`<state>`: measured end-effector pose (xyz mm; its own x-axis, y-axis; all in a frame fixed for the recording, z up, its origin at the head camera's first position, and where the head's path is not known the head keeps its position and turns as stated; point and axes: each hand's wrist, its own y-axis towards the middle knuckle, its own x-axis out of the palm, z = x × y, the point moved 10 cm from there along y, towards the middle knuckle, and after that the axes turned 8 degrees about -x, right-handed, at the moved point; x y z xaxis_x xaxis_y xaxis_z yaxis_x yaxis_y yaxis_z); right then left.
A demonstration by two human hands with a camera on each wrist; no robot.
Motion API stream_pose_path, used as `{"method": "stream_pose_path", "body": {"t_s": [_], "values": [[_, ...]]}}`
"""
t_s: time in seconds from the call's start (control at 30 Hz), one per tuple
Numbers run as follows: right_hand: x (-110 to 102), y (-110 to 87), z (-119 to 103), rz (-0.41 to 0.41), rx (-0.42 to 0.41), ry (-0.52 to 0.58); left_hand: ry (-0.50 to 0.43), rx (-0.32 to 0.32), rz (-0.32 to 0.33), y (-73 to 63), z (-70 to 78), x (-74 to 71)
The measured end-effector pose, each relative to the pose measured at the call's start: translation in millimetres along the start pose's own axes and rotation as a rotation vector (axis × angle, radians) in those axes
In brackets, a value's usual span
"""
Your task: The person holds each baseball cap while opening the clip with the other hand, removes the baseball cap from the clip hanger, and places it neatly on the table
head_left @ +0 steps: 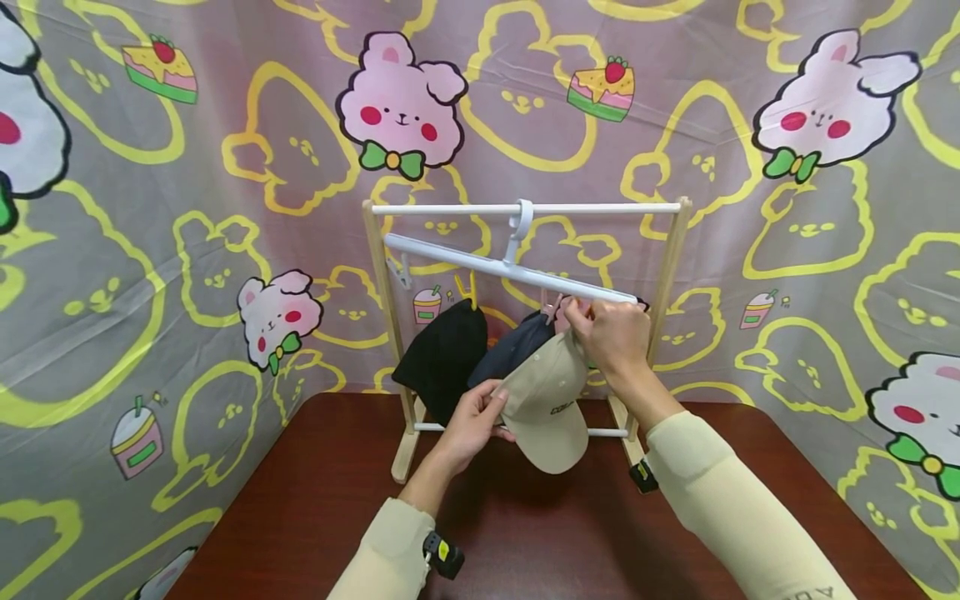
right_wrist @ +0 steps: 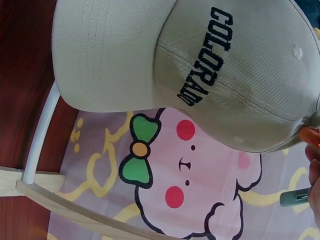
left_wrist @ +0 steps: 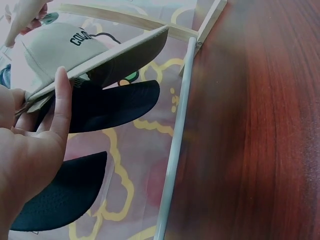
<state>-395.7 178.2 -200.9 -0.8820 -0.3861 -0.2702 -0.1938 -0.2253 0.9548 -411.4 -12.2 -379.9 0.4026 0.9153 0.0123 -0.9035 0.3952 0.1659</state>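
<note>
A beige cap [head_left: 547, 400] lettered "COLORADO" hangs low at the right end of a tilted white clip hanger [head_left: 510, 267]. My left hand [head_left: 480, 417] grips its brim edge from the left, thumb lying along the brim [left_wrist: 60, 100]. My right hand [head_left: 611, 333] is raised under the hanger's right end and pinches the cap's top edge beside a clip. The right wrist view shows the cap's crown [right_wrist: 175, 65] close up, with my fingertips [right_wrist: 314, 170] at the frame's right edge. A navy cap [head_left: 517, 346] and a black cap [head_left: 442, 358] hang further left on the same hanger.
The hanger hooks over the white top rod [head_left: 450, 208] of a small wooden rack [head_left: 670, 267] at the back of a dark red-brown table [head_left: 525, 533]. Its low white crossbar [left_wrist: 175, 145] runs near the table's far edge. A cartoon-print cloth [head_left: 187, 208] backs the scene.
</note>
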Motion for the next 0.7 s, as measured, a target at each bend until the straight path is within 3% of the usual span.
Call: {"method": "stream_pose_path", "body": {"t_s": [0.7], "values": [[6.6,0.0,-4.8,-0.057,-0.039,0.089,-0.007,0.027,-0.003,-7.6,-2.2,-12.8]]}}
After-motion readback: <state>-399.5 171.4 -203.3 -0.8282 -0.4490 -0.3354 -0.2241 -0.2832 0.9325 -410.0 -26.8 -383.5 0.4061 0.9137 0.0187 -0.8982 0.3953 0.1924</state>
